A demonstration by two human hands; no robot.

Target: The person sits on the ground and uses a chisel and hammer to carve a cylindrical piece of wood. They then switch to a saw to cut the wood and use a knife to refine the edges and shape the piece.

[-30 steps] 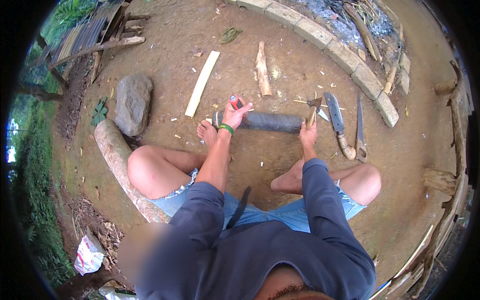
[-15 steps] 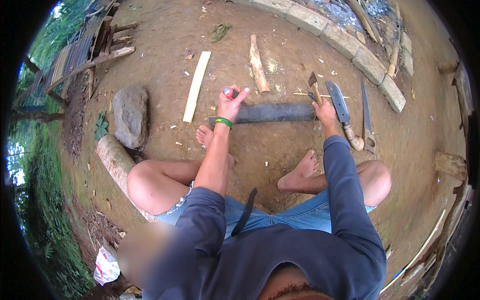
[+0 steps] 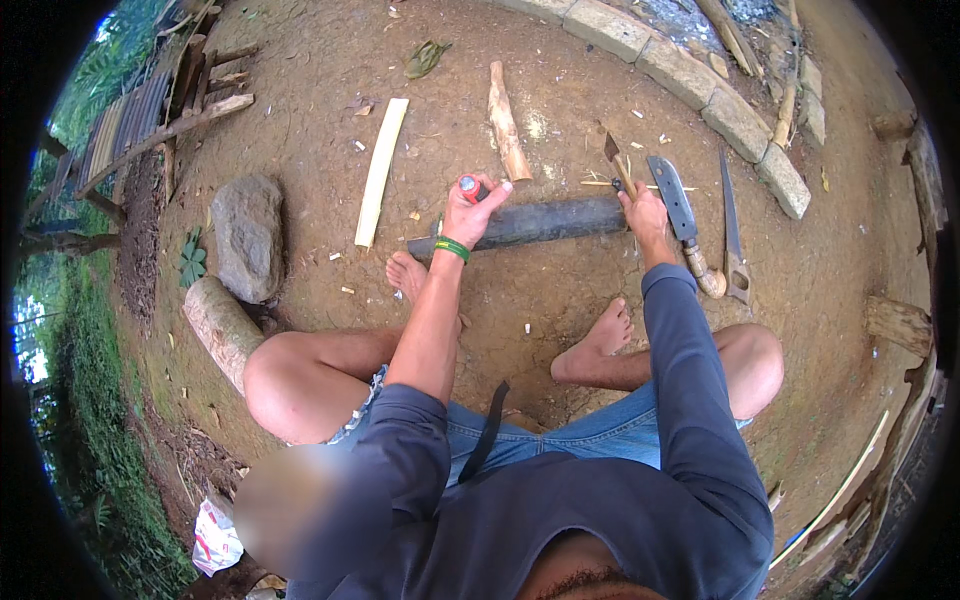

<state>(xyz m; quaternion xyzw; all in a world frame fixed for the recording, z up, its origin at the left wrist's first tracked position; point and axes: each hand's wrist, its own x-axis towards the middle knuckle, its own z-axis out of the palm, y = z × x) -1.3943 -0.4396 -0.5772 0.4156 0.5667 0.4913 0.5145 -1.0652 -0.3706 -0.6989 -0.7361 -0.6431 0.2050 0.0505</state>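
My left hand (image 3: 466,217) is closed around a red-and-black handle (image 3: 472,188), thumb stretched out to the right. The handle's lower end is hidden. Under that fist lies the left part of a long dark grey slab (image 3: 550,224), set crosswise on the dirt in front of my feet. At the slab's right end, my right hand (image 3: 648,212) grips a slim tool (image 3: 624,170) with a light wooden shaft and a small flat dark head pointing away from me. Just right of it rests a broad-bladed knife (image 3: 674,200), with a handsaw (image 3: 735,235) beyond.
A pale split strip of wood (image 3: 382,170) and a short stick (image 3: 507,120) lie ahead. To the left are a large grey rock (image 3: 248,238) and a log (image 3: 225,325) by my knee. A curved row of stone blocks (image 3: 672,78) borders the far right. Wood chips are scattered about.
My left hand has shifted slightly right along the slab, still holding the handle. My right hand and its tool have moved a little away from me. The whole view has shifted slightly.
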